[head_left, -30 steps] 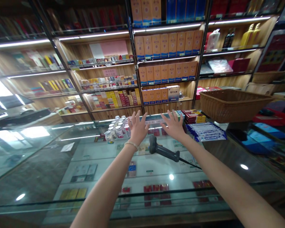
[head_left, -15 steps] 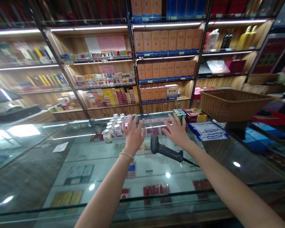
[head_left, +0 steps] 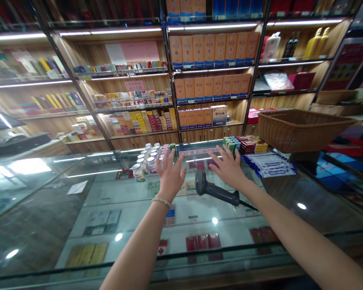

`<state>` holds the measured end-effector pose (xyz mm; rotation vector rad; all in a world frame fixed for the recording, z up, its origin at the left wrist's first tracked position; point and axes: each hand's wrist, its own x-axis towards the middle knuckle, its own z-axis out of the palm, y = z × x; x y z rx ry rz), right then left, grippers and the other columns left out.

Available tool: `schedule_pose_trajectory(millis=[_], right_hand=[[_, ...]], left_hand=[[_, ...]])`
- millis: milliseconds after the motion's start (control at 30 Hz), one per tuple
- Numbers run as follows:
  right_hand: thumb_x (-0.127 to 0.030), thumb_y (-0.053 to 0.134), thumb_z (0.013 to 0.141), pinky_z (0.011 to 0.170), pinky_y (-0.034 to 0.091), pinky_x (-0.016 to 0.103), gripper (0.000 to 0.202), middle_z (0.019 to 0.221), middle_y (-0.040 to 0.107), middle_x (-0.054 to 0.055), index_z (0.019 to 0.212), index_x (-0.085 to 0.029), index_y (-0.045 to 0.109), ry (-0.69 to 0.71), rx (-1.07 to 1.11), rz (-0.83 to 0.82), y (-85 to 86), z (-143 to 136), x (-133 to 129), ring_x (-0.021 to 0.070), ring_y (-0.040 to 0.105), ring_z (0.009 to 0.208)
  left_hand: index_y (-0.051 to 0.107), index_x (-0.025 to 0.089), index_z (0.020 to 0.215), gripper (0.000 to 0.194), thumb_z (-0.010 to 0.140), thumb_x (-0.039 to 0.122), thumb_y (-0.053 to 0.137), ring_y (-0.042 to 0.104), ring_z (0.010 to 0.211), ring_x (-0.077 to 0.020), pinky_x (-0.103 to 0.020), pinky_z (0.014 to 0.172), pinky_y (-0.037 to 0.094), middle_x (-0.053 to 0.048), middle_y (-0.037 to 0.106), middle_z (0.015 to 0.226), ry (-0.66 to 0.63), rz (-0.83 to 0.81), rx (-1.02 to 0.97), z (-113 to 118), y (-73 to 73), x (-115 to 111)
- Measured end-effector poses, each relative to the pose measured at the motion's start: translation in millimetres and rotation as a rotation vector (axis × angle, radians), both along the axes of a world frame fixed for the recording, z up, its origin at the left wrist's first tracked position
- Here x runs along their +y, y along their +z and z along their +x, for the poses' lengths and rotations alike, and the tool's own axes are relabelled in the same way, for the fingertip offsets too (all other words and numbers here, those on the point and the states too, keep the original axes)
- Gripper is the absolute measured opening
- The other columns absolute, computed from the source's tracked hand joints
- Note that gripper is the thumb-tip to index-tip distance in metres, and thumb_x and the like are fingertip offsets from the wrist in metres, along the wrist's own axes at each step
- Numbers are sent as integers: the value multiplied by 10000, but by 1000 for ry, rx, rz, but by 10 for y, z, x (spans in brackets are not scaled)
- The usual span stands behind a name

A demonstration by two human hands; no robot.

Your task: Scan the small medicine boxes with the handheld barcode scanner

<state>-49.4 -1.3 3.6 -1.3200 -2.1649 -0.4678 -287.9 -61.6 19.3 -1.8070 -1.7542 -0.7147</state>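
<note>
Both arms reach forward over a glass display counter (head_left: 130, 217). My left hand (head_left: 170, 175), with a pale bracelet at the wrist, has its fingers spread and holds nothing. It is just right of a group of small white-lidded jars (head_left: 139, 172). My right hand (head_left: 230, 169) is spread too, with nothing in it, near several small green containers (head_left: 230, 145). Between the hands a dark barcode scanner (head_left: 218, 192) lies on the glass, its cable running right under my right forearm. Whether my palms touch the glass I cannot tell.
At the right stand a brown wicker basket (head_left: 302, 131), blue-and-white packets (head_left: 269, 165) and red and yellow packs (head_left: 254, 145). A slip of paper (head_left: 78, 187) lies at left. Behind the counter, shelves hold orange boxes (head_left: 204, 50) and cigarette packs (head_left: 139, 122).
The view has shifted very slightly, so things sit a little differently in the picture. Both hands stay spread over the counter, and the scanner lies as before.
</note>
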Motion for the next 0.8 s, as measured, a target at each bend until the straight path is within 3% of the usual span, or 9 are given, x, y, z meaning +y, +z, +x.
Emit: schedule_pose_trajectory(millis=[267, 433, 667, 800], right_hand=[[-477, 397, 1073, 1221, 165, 661, 489, 1640, 450, 113, 1519, -339, 542, 23, -16, 21, -82, 5, 3, 338, 329, 1528], [-482, 386, 1072, 1213, 181, 658, 495, 1652, 429, 126, 1507, -321, 559, 36, -31, 30, 24, -61, 66, 348, 315, 1534], [-514, 374, 1068, 1233, 136, 649, 531, 1682, 378, 123, 1537, -314, 522, 143, -90, 22, 277, -481, 418, 332, 254, 1563], [-515, 373, 1069, 1241, 117, 654, 533, 1693, 361, 118, 1545, -318, 510, 176, -88, -58, 322, -813, 626, 324, 240, 1575]], left_hand=[[609, 312, 1453, 482, 971, 345, 613, 308, 1562, -366, -686, 1272, 138, -120, 436, 1649, 30, -23, -31, -54, -46, -3], [597, 335, 1463, 493, 970, 334, 616, 319, 1556, -362, -693, 1269, 153, -104, 435, 1653, 46, -50, -57, -104, -26, -11], [573, 322, 1484, 537, 951, 300, 637, 272, 1578, -365, -711, 1265, 107, -106, 391, 1680, 88, -62, -108, -227, -79, 31], [559, 311, 1498, 568, 938, 298, 654, 278, 1572, -373, -706, 1268, 88, -118, 389, 1679, 131, -37, -144, -296, -142, 68]])
